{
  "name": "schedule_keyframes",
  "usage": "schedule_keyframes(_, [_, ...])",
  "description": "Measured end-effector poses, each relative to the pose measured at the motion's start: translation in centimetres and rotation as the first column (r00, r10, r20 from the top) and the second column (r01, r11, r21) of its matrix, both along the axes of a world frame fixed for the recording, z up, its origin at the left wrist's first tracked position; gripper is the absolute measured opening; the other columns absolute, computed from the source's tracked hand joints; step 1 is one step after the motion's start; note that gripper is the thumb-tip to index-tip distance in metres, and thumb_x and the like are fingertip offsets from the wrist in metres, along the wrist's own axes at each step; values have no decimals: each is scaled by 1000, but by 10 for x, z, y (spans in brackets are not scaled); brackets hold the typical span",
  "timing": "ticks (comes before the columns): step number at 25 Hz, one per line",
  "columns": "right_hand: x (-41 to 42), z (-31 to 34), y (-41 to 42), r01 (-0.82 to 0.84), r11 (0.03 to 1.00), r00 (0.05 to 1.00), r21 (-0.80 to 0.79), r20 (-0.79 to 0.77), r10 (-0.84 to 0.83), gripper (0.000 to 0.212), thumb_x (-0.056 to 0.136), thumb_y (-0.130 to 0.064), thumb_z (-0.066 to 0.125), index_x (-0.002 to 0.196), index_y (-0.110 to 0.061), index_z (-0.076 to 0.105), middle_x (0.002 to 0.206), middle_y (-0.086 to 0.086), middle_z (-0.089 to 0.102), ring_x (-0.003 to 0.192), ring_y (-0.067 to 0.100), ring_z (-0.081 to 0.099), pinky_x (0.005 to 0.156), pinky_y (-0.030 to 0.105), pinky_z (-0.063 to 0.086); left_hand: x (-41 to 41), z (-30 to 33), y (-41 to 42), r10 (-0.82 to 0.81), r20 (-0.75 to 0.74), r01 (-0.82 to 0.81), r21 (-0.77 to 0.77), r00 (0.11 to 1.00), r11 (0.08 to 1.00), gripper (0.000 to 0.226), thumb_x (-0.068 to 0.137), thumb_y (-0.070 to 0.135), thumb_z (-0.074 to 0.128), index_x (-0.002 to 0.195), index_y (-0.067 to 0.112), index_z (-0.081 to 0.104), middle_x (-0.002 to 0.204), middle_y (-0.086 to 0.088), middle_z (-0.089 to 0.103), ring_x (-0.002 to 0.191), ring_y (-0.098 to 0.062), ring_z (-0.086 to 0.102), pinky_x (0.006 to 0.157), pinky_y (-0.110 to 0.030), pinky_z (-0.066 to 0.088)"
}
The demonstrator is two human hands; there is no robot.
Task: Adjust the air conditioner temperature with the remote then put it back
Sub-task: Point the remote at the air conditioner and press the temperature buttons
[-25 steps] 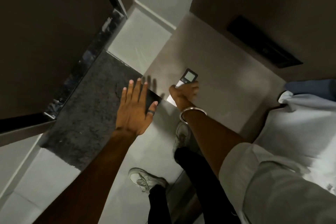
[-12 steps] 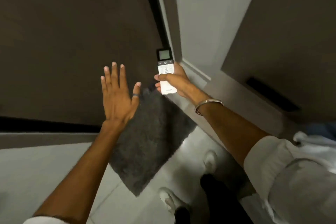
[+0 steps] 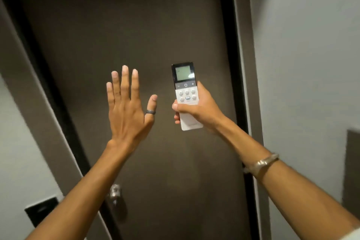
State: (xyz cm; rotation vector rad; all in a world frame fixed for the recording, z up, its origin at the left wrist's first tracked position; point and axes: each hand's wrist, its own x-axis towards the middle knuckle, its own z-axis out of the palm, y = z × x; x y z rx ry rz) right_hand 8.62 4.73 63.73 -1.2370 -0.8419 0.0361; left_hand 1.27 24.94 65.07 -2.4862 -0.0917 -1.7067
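A white remote (image 3: 186,91) with a dark top, a small grey screen and several round buttons is held upright in front of a dark door. My right hand (image 3: 196,110) is shut around its lower half, thumb across the front below the buttons; a metal bangle sits on that wrist. My left hand (image 3: 127,107) is raised beside it, to the left, fingers spread and palm away from me, holding nothing; a dark ring is on the thumb. The two hands are apart. No air conditioner is in view.
A dark brown door (image 3: 136,45) in a black frame fills the middle, with a metal knob (image 3: 116,191) low down. Pale walls flank it. A black wall plate (image 3: 41,211) is at the lower left, a dark panel (image 3: 352,165) at the right edge.
The view has swung up from the floor and grey mat to the door. Both hands rose with it; the right hand kept hold of the remote and turned it upright.
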Motion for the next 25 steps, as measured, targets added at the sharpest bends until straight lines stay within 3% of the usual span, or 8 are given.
schedule_keyframes(4, [-35,66,15,-40,998,985,38,170,33,48,88,2,79,124,-8,48,89,12,73,63,29,73,61,40,64,-34,65,20,46,184,-57,51,982,997,79,102,54,37,165,9,19,174,-15,10,162,-33,0,132,-49,0])
schedule_keyframes(6, [-50,84,18,-75,996,976,53,208,63,41,93,-6,75,124,-12,50,92,13,72,65,30,73,63,43,65,-45,77,27,62,223,-78,62,973,995,80,102,55,36,164,9,19,174,-15,10,162,-33,0,132,-50,2])
schedule_keyframes(11, [-68,105,19,-174,983,966,58,203,159,31,94,-25,52,122,-13,50,89,17,72,67,37,70,64,48,64,-65,78,30,85,250,-102,56,965,993,80,101,55,37,164,8,21,174,-15,11,162,-33,1,132,-48,0])
schedule_keyframes(21, [-85,112,27,-148,986,972,80,194,131,19,98,-19,46,116,-13,52,84,16,73,59,35,68,60,46,62,-82,80,32,91,271,-117,82,958,990,79,101,54,39,163,8,25,173,-16,16,161,-34,5,132,-52,6])
schedule_keyframes(25, [-87,111,29,-112,991,975,75,203,95,32,97,-22,46,126,-8,49,85,15,75,60,34,70,61,47,64,-84,81,33,98,272,-124,80,957,989,79,101,55,38,163,8,24,173,-16,16,161,-33,4,132,-51,5])
